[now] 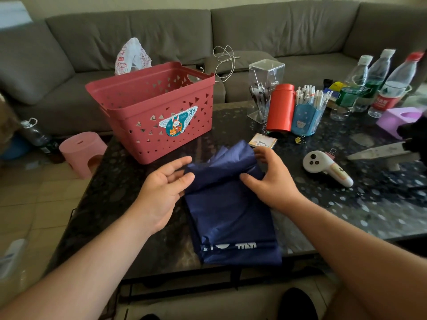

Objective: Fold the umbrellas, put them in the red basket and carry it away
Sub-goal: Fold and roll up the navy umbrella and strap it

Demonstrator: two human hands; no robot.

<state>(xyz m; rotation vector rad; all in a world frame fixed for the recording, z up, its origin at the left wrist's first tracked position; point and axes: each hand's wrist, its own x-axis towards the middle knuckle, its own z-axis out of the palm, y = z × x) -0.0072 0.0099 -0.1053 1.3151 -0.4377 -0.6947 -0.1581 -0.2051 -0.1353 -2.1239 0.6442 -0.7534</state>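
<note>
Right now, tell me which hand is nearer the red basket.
Left. The left hand lies just in front of the red basket, at the blue cloth's left edge; the right hand presses the cloth farther right.

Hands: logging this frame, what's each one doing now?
Left hand: open, fingers touching the navy umbrella.
Right hand: open, fingers pressing the umbrella's fabric.
</note>
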